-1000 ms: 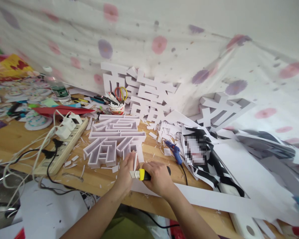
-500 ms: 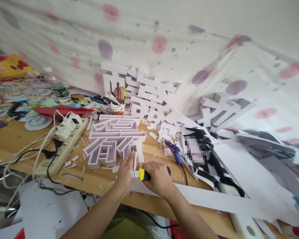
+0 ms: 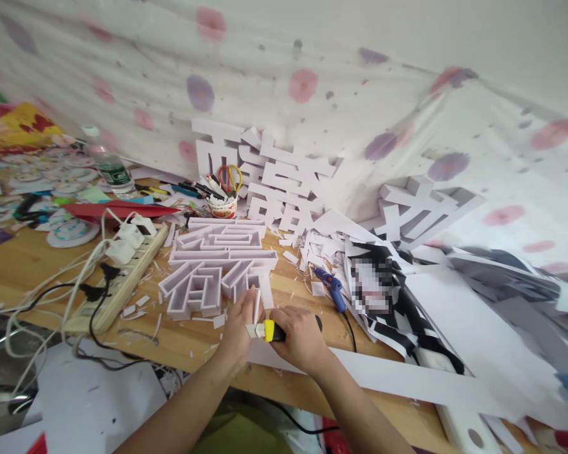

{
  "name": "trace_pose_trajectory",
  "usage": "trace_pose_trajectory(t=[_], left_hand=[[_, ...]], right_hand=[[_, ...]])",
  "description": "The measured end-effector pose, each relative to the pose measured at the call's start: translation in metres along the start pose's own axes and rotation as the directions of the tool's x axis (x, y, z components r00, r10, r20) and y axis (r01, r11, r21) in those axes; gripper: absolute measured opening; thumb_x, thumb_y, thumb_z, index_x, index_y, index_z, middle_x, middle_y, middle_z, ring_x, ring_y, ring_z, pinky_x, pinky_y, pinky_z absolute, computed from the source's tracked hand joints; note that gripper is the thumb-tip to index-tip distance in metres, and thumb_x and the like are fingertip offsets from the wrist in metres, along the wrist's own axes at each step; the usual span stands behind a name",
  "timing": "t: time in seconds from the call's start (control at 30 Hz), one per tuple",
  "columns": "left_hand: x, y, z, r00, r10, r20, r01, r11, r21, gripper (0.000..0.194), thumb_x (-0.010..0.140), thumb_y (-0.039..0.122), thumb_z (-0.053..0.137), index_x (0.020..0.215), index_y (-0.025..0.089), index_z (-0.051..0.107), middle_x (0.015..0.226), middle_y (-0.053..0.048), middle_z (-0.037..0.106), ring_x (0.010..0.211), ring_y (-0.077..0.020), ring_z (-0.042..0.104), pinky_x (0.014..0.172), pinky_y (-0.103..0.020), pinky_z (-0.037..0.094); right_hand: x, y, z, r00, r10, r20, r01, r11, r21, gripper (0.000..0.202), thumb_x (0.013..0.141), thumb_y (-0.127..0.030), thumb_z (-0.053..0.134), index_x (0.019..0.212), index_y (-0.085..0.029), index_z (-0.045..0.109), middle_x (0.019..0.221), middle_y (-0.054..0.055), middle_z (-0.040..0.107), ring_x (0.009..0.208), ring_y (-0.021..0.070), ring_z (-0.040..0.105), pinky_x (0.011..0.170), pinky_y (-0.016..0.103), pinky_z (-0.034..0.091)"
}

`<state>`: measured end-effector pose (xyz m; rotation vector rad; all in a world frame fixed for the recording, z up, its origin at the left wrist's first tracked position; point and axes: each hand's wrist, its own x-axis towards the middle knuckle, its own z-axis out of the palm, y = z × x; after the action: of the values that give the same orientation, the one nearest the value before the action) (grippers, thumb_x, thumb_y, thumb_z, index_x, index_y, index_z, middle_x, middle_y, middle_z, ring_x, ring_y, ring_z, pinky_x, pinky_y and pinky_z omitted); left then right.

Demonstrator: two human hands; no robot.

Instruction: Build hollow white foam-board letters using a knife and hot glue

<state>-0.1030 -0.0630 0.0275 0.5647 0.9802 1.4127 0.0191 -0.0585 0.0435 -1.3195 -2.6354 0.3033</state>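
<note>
Small white-and-red tub [image 3: 223, 207] on the desk [image 3: 180, 340], behind the open-topped white letter form [image 3: 220, 265]; scissors with red and yellow handles [image 3: 230, 178], pens and white scraps stand in it. Clear bottle [image 3: 113, 167] with green label, upright, left of the tub; liquid level hard to judge.

Left hand [image 3: 239, 325]: fingers closed, pinching a narrow white strip [image 3: 257, 307] held up at the near edge of the letter form; whether the two touch is unclear, perhaps just beside. Right hand [image 3: 297, 334]: curled round the black-and-yellow cutter [image 3: 271, 331], its blade pointing left, across the strip's lower end. Blue glue gun [image 3: 332, 288] lies right of the hands.
</note>
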Motion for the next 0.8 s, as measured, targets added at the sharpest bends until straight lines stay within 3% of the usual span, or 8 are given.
trace_pose_trajectory(t=[0.13,0.3,0.5,0.67,0.8], left_hand=[[0.0,0.0,-0.001,1.0,-0.01,-0.008,0.01,1.0,-0.019,0.048,0.066,0.056,0.065,0.054,0.019,0.037,0.046,0.008,0.029,0.042,-0.0055,0.026,0.042,-0.021,0.023],[-0.001,-0.001,-0.001,0.986,-0.135,-0.094,0.134,0.991,-0.013,0.048,0.057,0.06,0.068,0.066,0.019,0.046,0.049,0.01,0.038,0.035,-0.0028,0.026,0.037,-0.02,0.016],[-0.001,-0.002,0.001,0.999,-0.044,0.008,0.045,0.997,-0.061,0.047,0.065,0.057,0.066,0.057,0.019,0.039,0.045,0.01,0.031,0.038,-0.0035,0.028,0.038,-0.02,0.021],[-0.001,0.003,0.002,0.991,-0.13,-0.027,0.128,0.991,-0.045,0.052,0.057,0.06,0.069,0.057,0.018,0.038,0.045,0.01,0.033,0.036,-0.0021,0.026,0.036,-0.018,0.019],[-0.001,0.003,0.002,0.99,-0.131,-0.044,0.131,0.991,0.005,0.052,0.055,0.064,0.068,0.063,0.018,0.044,0.041,0.012,0.031,0.032,-0.001,0.022,0.034,-0.017,0.013]], right_hand=[[0.001,0.003,0.001,1.0,-0.003,-0.018,0.003,1.0,-0.007,0.01,0.068,-0.017,0.054,0.077,-0.02,0.057,0.071,0.001,0.065,0.068,0.0161,0.058,0.058,0.024,0.031],[0.002,0.01,-0.002,0.997,0.053,-0.059,-0.055,0.998,-0.034,0.003,0.069,-0.019,0.055,0.071,-0.02,0.054,0.069,0.001,0.064,0.064,0.0159,0.058,0.056,0.024,0.029],[0.0,0.007,-0.004,0.999,-0.031,-0.024,0.031,0.999,-0.007,0.006,0.067,-0.017,0.054,0.072,-0.021,0.053,0.069,0.0,0.063,0.064,0.015,0.057,0.057,0.023,0.03],[0.003,0.011,-0.003,0.999,0.03,-0.03,-0.031,0.999,-0.017,0.003,0.069,-0.018,0.054,0.071,-0.02,0.054,0.07,0.002,0.064,0.066,0.0157,0.058,0.057,0.024,0.03],[0.006,0.018,-0.002,0.994,0.09,-0.057,-0.092,0.995,-0.035,0.003,0.071,-0.022,0.055,0.073,-0.02,0.056,0.07,0.003,0.065,0.065,0.0171,0.058,0.056,0.024,0.029]])
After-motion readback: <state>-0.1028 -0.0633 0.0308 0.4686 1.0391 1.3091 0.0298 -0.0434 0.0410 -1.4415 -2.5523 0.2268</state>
